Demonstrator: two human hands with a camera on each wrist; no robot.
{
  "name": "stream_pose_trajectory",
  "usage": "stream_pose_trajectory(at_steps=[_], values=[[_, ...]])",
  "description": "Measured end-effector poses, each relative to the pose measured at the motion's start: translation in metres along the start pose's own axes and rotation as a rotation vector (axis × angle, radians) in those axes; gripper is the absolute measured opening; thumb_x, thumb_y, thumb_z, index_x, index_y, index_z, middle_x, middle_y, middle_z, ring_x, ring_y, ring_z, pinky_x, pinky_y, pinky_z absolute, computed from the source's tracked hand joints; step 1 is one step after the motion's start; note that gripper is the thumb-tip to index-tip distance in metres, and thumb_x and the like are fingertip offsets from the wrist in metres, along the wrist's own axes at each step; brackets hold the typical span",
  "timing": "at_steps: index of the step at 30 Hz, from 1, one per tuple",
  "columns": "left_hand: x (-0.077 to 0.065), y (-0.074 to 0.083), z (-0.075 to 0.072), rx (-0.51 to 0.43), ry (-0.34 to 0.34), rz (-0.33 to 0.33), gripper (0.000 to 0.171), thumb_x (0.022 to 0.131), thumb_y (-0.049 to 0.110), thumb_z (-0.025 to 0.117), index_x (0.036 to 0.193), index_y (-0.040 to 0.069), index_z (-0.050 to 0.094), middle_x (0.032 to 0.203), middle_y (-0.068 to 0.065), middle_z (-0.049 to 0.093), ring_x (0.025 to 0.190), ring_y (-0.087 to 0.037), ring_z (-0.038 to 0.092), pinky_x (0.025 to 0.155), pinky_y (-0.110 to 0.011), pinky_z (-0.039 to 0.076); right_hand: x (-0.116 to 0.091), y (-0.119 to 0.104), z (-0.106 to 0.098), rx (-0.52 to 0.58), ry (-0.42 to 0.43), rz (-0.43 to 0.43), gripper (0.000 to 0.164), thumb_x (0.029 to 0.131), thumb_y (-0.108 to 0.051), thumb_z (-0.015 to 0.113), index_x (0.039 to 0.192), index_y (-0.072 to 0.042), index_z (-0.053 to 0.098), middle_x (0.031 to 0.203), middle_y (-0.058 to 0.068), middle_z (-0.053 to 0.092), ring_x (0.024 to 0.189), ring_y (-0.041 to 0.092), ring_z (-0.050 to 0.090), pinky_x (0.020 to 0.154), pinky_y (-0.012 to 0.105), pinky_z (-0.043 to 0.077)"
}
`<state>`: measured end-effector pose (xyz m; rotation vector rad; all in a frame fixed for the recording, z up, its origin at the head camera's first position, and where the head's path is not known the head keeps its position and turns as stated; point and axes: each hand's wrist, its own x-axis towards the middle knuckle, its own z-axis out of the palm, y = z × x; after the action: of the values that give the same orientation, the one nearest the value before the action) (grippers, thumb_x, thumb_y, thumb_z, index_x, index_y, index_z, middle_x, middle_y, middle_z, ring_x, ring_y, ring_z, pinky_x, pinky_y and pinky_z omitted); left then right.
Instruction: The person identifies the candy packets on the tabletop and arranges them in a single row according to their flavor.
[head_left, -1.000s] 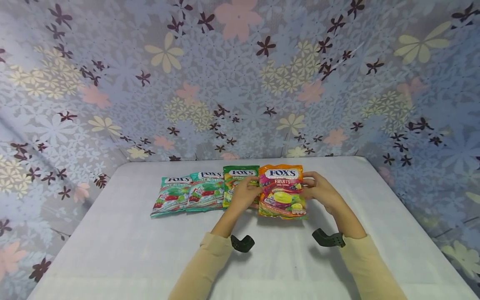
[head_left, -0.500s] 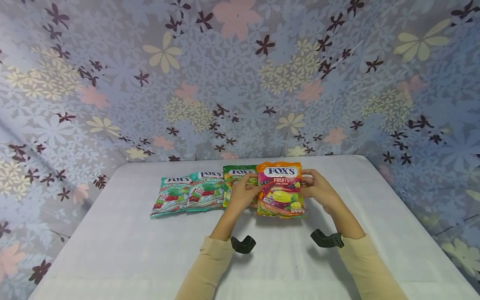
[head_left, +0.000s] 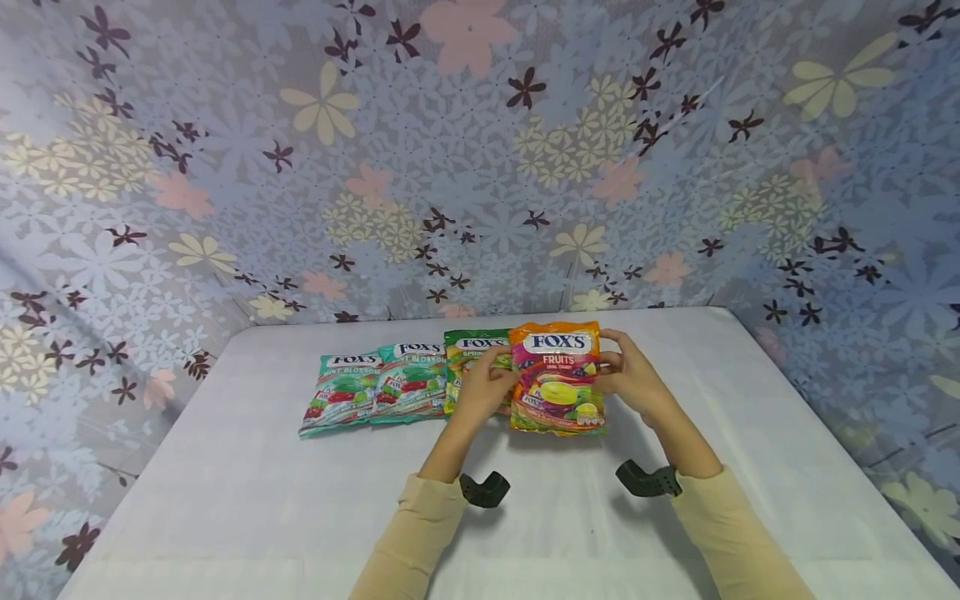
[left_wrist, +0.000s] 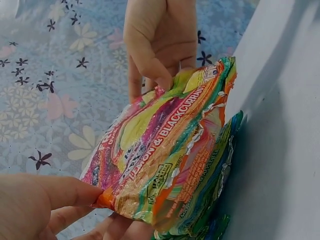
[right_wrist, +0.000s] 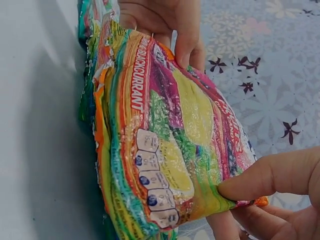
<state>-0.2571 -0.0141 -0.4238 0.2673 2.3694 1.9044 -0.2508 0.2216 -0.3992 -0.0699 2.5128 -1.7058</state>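
Observation:
An orange and purple Fox's Fruits candy bag [head_left: 555, 379] is held by both hands, its printed face toward me. My left hand [head_left: 483, 388] pinches its left edge, thumb in front and fingers behind, as the left wrist view shows. At its right edge my right hand [head_left: 636, 382] has a like grip, the thumb [right_wrist: 245, 185] pressing on the front. Partly behind the Fruits bag and my left hand is a green Fox's candy bag [head_left: 457, 354]. Two teal Mint Blossom candy bags, one nearer [head_left: 412, 387] and one at the far left [head_left: 345, 396], overlap in the same row.
All the bags are on a table with a white cloth [head_left: 247, 500], close to its back edge. A flower-patterned curtain or sheet [head_left: 480, 167] rises behind and along both sides. Black curved mounts are at the left wrist [head_left: 484, 490] and right wrist [head_left: 647, 479].
The Fruits bag has shifted a little to the left, overlapping more of the green bag. My right hand has moved left with it; my left hand has barely moved.

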Motion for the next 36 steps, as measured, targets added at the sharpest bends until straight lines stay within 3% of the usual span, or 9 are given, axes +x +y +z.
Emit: stream_pose_trajectory(at_steps=[7,15,21,36], values=[[0.0020,-0.0028,-0.0003,-0.003,0.007,0.012,0.045,0.094,0.011,0.061,0.138,0.011,0.050,0.096,-0.015,0.069,0.071,-0.025,0.065,0.055,-0.045,0.056,-0.0040,-0.0044,-0.0002,-0.011,0.013,-0.055,0.082,0.080,0.010,0.059,0.150,-0.003,0.018,0.131,0.030,0.052,0.104,0.036,0.055,0.087,0.043,0.047],[0.0006,-0.0035,0.0001,-0.004,-0.001,0.002,0.042,0.094,0.010,0.060,0.133,0.002,0.048,0.096,-0.015,0.069,0.067,-0.023,0.065,0.059,-0.048,0.055,-0.0071,-0.0073,0.0002,-0.013,0.017,-0.071,0.080,0.080,0.010,0.060,0.148,-0.003,0.019,0.130,0.031,0.052,0.106,0.038,0.055,0.092,0.050,0.045],[0.0005,-0.0033,0.0022,0.014,-0.001,-0.011,0.038,0.094,0.011,0.061,0.129,-0.001,0.051,0.093,-0.012,0.069,0.066,-0.018,0.063,0.059,-0.047,0.056,-0.0084,-0.0092,0.0002,-0.002,0.018,-0.062,0.080,0.081,0.011,0.060,0.147,-0.003,0.019,0.128,0.030,0.052,0.107,0.039,0.055,0.090,0.048,0.046],[0.0004,-0.0052,0.0032,0.005,-0.015,-0.010,0.036,0.095,0.013,0.061,0.127,-0.001,0.052,0.096,-0.012,0.068,0.075,-0.021,0.064,0.061,-0.047,0.056,-0.0073,-0.0063,-0.0011,0.032,0.016,-0.066,0.081,0.078,0.014,0.060,0.146,-0.004,0.019,0.129,0.032,0.051,0.102,0.037,0.055,0.080,0.037,0.049]])
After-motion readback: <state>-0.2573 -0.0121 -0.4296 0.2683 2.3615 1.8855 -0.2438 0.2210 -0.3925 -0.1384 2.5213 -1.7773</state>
